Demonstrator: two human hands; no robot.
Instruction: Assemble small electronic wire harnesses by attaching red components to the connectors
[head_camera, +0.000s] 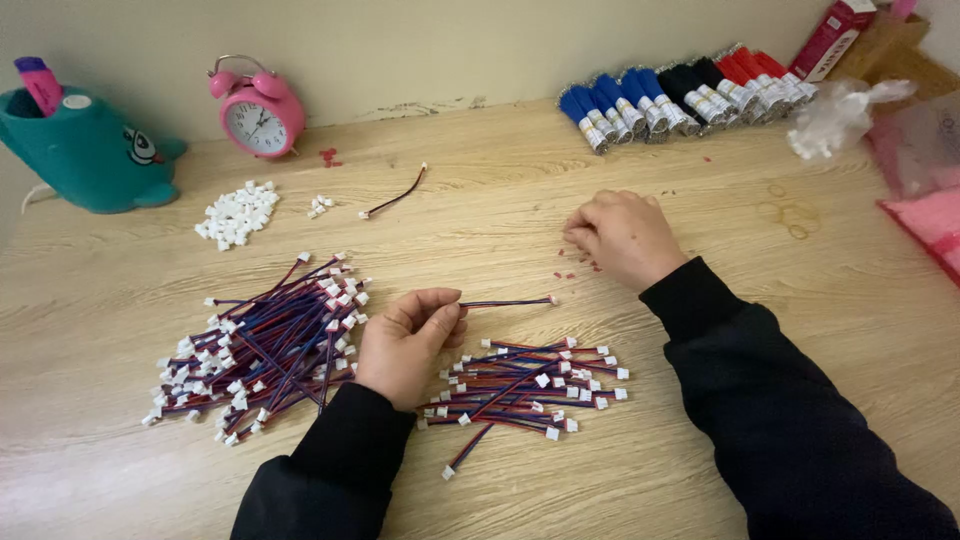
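Note:
My left hand (408, 342) pinches one end of a short red-and-blue wire lead (510, 301), which sticks out to the right above the wooden table (700, 180). My right hand (625, 235) rests knuckles-up on the table, fingers curled, over a few tiny red bits (575, 262); I cannot tell whether it holds anything. A big heap of the same leads with white plugs (265, 345) lies left of my left hand. A smaller pile of leads (525, 385) lies just right of it.
Loose white connector housings (237, 213) and a single lead (395, 197) lie further back. A pink alarm clock (258, 108) and a teal whale-shaped holder (85, 150) stand by the wall. Bundles of blue, black and red wires (690, 92), plastic bags (840, 115) and rubber bands (790, 215) are at right.

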